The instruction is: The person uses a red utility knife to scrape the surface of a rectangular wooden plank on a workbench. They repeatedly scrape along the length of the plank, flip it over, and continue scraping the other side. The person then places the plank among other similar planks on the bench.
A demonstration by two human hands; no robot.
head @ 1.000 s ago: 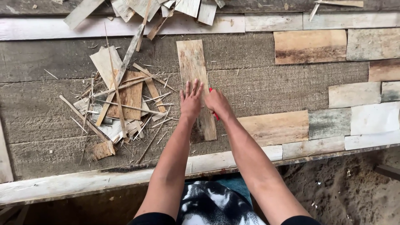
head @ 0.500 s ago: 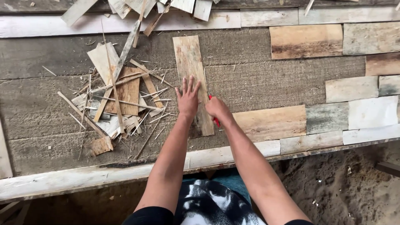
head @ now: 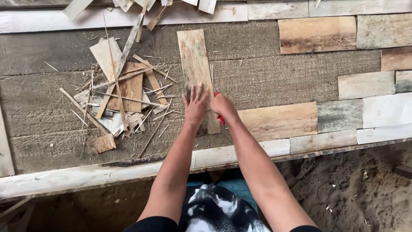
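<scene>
Left hand (head: 195, 106), fingers spread, presses a wooden plank (head: 197, 73) flat; right hand (head: 222, 106) grips a red tool (head: 220, 118) alongside.

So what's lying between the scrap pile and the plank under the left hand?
Head view: only a few thin splinters on the grey board between scrap pile and plank.

I am watching through a single head-worn camera that is looking almost straight down from close above the wooden strip (head: 197, 73), taking in the plank surface (head: 51, 111) around it and sandy ground (head: 352, 189) below it.
</scene>
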